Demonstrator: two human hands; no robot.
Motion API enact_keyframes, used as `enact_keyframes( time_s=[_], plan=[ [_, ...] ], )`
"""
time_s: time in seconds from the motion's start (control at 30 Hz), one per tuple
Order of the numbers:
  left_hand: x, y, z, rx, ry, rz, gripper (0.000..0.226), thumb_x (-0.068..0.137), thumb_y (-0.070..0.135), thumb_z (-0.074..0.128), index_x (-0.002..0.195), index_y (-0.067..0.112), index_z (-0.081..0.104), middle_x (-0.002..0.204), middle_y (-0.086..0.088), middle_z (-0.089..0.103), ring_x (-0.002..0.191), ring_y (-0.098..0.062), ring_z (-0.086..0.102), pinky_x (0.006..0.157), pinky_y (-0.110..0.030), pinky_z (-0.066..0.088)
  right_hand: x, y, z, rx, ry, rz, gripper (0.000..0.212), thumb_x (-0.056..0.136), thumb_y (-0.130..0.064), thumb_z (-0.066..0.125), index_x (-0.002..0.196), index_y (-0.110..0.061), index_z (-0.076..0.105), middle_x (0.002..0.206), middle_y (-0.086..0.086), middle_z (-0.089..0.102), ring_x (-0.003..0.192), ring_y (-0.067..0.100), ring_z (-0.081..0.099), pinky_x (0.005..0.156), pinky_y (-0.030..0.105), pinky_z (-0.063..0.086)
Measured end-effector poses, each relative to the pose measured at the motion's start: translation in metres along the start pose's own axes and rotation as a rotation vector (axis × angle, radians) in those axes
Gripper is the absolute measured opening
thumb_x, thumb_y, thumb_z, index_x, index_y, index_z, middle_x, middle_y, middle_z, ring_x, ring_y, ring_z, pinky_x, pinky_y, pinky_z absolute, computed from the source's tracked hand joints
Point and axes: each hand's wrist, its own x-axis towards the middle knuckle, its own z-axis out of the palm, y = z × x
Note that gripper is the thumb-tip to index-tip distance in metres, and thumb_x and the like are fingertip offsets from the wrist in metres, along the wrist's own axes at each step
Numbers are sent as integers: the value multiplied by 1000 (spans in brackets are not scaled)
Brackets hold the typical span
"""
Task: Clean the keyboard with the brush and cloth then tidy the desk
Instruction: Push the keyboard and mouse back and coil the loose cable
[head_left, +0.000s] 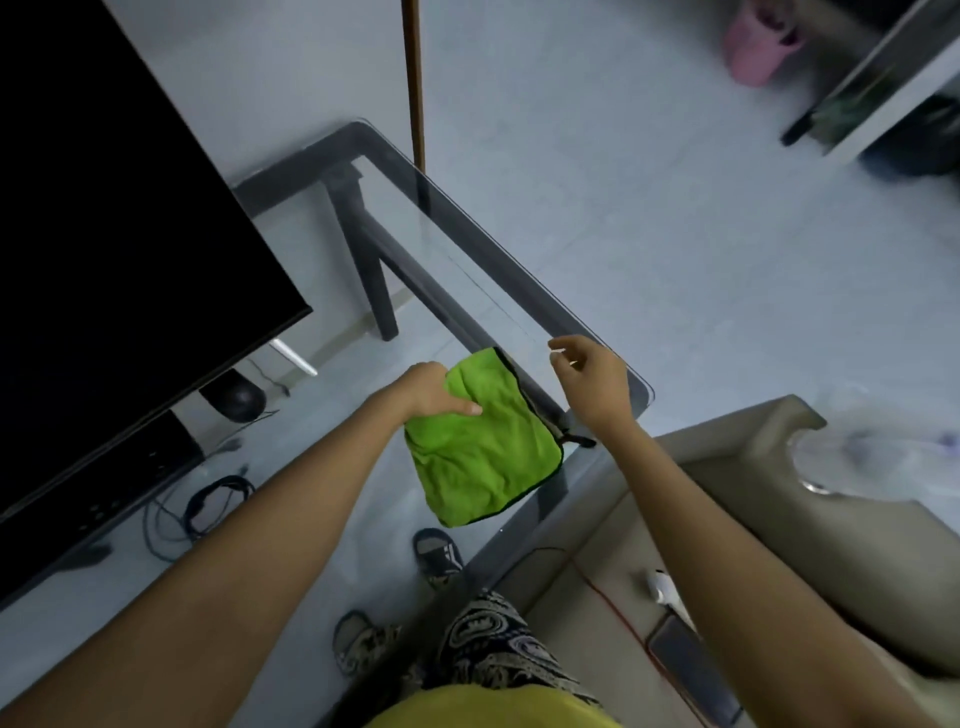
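Hands number two: left hand (435, 391) pinches one green cloth (480, 439) on the glass worktop (587, 332); right hand (592, 384) hovers empty, fingers loosely curled.

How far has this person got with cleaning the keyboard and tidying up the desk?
Probably near the end. The green cloth lies folded on the glass desk, which suggests the wiping is over, though that cannot be confirmed. In hand: the left hand presses on the cloth while the right hand hovers beside it, holding nothing. Left: no brush is in view, and the keyboard sits under the monitor.
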Motion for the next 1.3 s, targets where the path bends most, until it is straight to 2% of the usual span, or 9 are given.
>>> enact_keyframes(
  time_s=[0.27, 0.37, 0.43, 0.53, 0.63, 0.87, 1.0, 1.13, 1.3],
  plan=[
    [-79, 50, -10, -42, -199, 137, 27, 90, 30, 55, 100, 6, 66, 99, -7, 70, 89, -21, 67, 80, -32, 53, 11, 7, 2, 26, -57, 48, 22, 91, -15, 55, 108, -18, 70, 89, 3, 70, 66, 12, 58, 59, 15, 41],
    [-120, 55, -25, -127, -214, 216, 24, 91, 27, 58, 110, 14, 63, 108, -3, 71, 97, -18, 68, 89, -37, 55, 17, -2, 9, -39, -170, 75, 22, 90, -16, 56, 108, -14, 69, 94, 6, 69, 75, 18, 58, 69, 27, 47],
    [-146, 52, -43, -255, -207, 224, 28, 91, 26, 62, 118, 22, 58, 113, 3, 70, 100, -14, 68, 88, -32, 55, 19, -14, 20, -100, -262, 91, 22, 89, -25, 60, 102, -10, 68, 98, 11, 71, 82, 23, 61, 68, 28, 44],
    [-173, 33, -70, -386, -160, 144, 26, 91, 24, 64, 115, 29, 58, 111, 8, 71, 97, -11, 70, 84, -28, 56, 18, -28, 41, -221, -399, 97, 37, 85, -45, 64, 75, -10, 60, 81, 11, 66, 86, 31, 63, 60, 32, 44],
    [-180, 3, -85, -508, 11, 44, 35, 84, 28, 72, 116, 23, 60, 107, 4, 72, 95, -15, 71, 88, -36, 56, 15, -29, 62, -357, -470, 93, 35, 82, -47, 67, 98, -16, 61, 95, 10, 65, 87, 30, 61, 64, 30, 41],
    [-173, -21, -80, -1028, 358, -33, 30, 90, 9, 62, 119, 12, 60, 109, -4, 70, 90, -17, 70, 75, -33, 58, 13, -27, 73, -416, -423, 153, 34, 95, -35, 57, 109, -4, 58, 88, 9, 57, 72, 23, 55, 56, 29, 41],
    [-174, -17, -79, -1122, 408, 17, 20, 91, 10, 60, 110, 16, 63, 103, 0, 71, 83, -12, 71, 68, -28, 60, 15, -41, 66, -230, -360, 104, 26, 101, -29, 42, 116, -7, 42, 98, 15, 61, 85, 30, 62, 70, 40, 53],
    [-188, 11, -93, -1196, 466, 135, 14, 92, 16, 60, 104, 18, 65, 94, 1, 75, 82, -13, 73, 65, -28, 59, 7, -93, 37, 63, -102, -131, 23, 101, -37, 40, 105, -15, 40, 74, 4, 57, 69, 27, 54, 53, 35, 35],
    [-226, 63, -152, -1268, 580, 386, 20, 93, 22, 59, 106, 11, 68, 100, -6, 74, 88, -17, 72, 74, -30, 60, 27, -207, -23, 369, 192, -374, 11, 100, -25, 41, 102, -17, 48, 79, 10, 61, 77, 35, 57, 63, 36, 34]
  ],
)
